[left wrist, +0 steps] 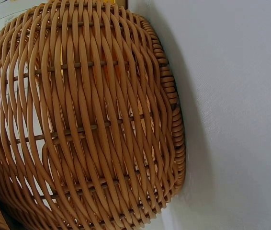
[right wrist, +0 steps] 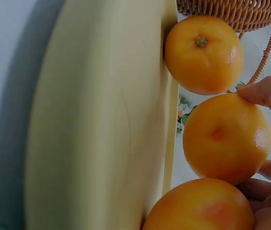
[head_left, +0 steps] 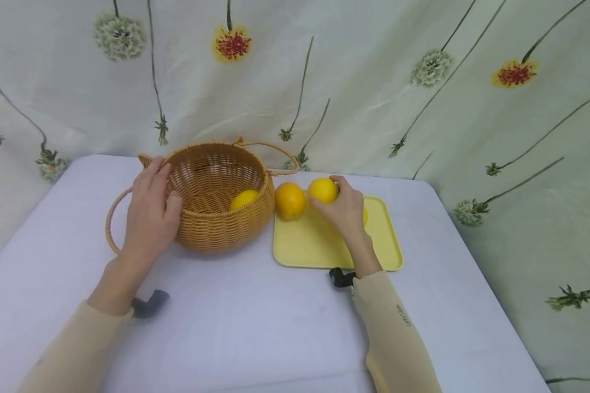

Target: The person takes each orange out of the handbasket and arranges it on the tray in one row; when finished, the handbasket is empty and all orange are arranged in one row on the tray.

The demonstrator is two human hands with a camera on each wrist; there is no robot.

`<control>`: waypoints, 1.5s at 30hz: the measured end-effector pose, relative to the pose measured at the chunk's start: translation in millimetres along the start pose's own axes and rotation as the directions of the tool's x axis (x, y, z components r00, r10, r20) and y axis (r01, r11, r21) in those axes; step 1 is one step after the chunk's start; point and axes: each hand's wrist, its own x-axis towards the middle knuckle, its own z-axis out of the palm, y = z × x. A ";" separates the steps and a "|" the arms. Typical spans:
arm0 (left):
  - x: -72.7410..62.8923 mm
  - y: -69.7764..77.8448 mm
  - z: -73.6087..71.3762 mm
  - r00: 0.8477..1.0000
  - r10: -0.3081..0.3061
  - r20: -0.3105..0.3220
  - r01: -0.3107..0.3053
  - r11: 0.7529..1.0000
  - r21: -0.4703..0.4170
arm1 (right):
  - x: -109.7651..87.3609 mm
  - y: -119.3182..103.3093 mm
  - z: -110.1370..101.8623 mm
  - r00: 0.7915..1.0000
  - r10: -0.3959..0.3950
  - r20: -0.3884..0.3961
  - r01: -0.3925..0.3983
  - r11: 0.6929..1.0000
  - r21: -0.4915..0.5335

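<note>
My right hand (head_left: 341,210) pinches an orange (head_left: 323,190) between thumb and fingers, over the back of a pale yellow tray (head_left: 314,248). Just left of it a second orange (head_left: 290,201), its green stem end showing in the right wrist view, sits by the basket. A third orange (right wrist: 202,208) is mostly hidden behind my hand in the head view. My left hand (head_left: 149,213) rests on the left rim of a round wicker basket (head_left: 221,232), fingers extended over the edge. Inside the basket lies a yellow fruit (head_left: 244,198), partly covered by the rim.
One basket handle (head_left: 109,224) hangs out on the left, another handle (head_left: 275,146) sticks out at the back right. Basket and tray stand side by side on a white-covered table (head_left: 255,327). A floral curtain (head_left: 354,82) hangs behind the table.
</note>
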 end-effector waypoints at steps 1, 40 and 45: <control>0.1 -0.5 0.3 1.000 0.000 0.001 0.000 1.000 -0.003 | -0.4 0.4 0.7 1.000 0.006 0.007 -0.006 1.000 -0.018; -5.5 -3.7 -7.4 1.000 0.003 -0.016 -0.003 1.000 0.001 | -0.9 -9.0 -15.0 0.990 -0.046 0.132 0.033 0.994 0.100; -2.9 -2.2 -4.3 1.000 0.006 -0.003 -0.006 1.000 -0.002 | -2.5 -13.6 -18.0 0.995 -0.053 0.089 0.042 0.991 0.129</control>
